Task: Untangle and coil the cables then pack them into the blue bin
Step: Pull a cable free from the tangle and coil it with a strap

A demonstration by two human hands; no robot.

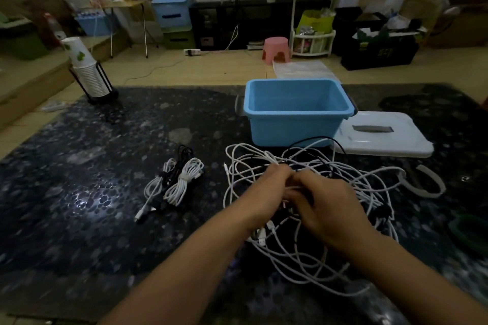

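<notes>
Untangling in progress: left hand (266, 187) and right hand (327, 203) both pinching strands in tangled cables (303, 245) before blue bin (295, 124), bin holding nothing, only coiled bundles (177, 182) lying finished alongside.

A dark speckled table (105, 192) carries a blue bin (295, 124) near its far edge, with a white lid (383, 140) lying flat just beside the bin toward the right edge. Toward the near edge sprawls a tangle of cables (343, 187), mostly white; coiled cable bundles (177, 182) lie near the middle. A rack of paper cups (91, 79) stands at the far left corner.
</notes>
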